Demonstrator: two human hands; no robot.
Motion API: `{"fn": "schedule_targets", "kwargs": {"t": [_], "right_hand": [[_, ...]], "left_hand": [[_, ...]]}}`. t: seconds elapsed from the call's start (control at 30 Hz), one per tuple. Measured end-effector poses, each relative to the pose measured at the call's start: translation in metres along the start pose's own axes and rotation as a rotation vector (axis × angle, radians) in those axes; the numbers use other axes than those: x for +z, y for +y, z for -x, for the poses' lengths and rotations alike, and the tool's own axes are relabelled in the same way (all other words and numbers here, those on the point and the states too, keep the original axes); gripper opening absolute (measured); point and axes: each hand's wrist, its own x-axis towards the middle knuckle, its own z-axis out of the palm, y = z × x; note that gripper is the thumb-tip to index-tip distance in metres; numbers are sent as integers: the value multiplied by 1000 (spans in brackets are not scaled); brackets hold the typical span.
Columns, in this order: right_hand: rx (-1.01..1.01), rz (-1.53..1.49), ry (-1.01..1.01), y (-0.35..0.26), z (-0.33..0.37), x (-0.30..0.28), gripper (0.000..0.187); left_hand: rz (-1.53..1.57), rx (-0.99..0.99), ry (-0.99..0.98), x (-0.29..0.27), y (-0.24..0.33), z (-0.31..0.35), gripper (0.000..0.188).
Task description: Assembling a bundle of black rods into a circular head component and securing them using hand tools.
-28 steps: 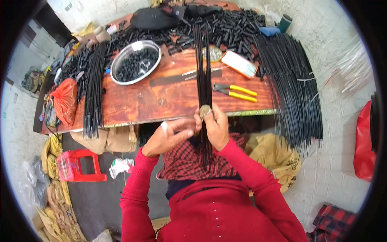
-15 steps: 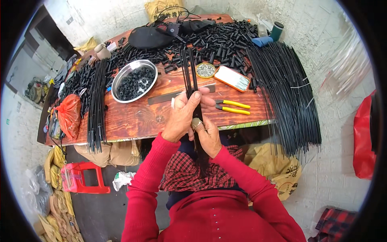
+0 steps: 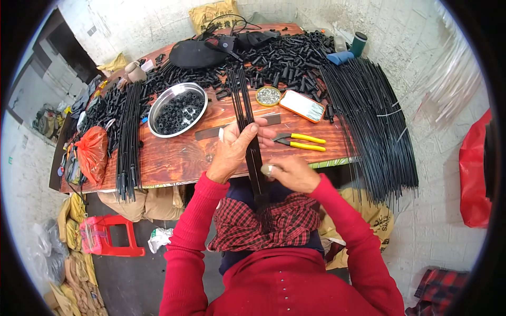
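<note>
My left hand (image 3: 234, 148) is closed round a bundle of long, thin black rods (image 3: 254, 171). The bundle stands tilted over the table's front edge, its upper ends spread in separate strands and its lower end over the checked cloth on my lap. A white wrap shows on a finger of that hand. Beside the bundle's right edge is my right hand (image 3: 295, 173), its fingers curled in and a greyish cover (image 3: 268, 169) on the thumb tip. Whatever those fingers may pinch is hidden.
Yellow-handled pliers (image 3: 308, 143), a flat metal bar (image 3: 208, 132), a steel bowl of black rings (image 3: 178, 85), a round tin (image 3: 268, 96) and a white-lined tray (image 3: 301, 106) lie on the table (image 3: 174, 168). Black rods (image 3: 369, 126) hang over its right edge; black tubular parts (image 3: 284, 58) heap behind.
My right hand has moved off the bundle's middle to the right, baring more of the rods. My left hand keeps its hold, slightly farther left, and the bundle's top has tipped left.
</note>
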Motion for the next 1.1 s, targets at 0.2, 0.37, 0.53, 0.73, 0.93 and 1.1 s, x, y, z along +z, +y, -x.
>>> {"fn": "schedule_targets", "kwargs": {"t": [0.2, 0.37, 0.53, 0.73, 0.93, 1.1], "right_hand": [[-160, 125, 611, -60, -28, -77, 28], [-216, -86, 281, -67, -85, -75, 29], [57, -403, 40, -76, -88, -77, 25], [-61, -442, 138, -65, -92, -71, 24], [19, -371, 205, -63, -91, -74, 28], [-190, -153, 269, -90, -67, -82, 23]], "left_hand": [[-19, 37, -25, -3, -6, 3, 39], [-13, 10, -100, 16, -8, 0, 34], [30, 4, -95, 18, -4, 5, 35], [-5, -14, -187, 8, 2, -1, 66], [199, -101, -205, 13, 6, -2, 87], [254, -77, -97, 17, 0, -2, 65]]}}
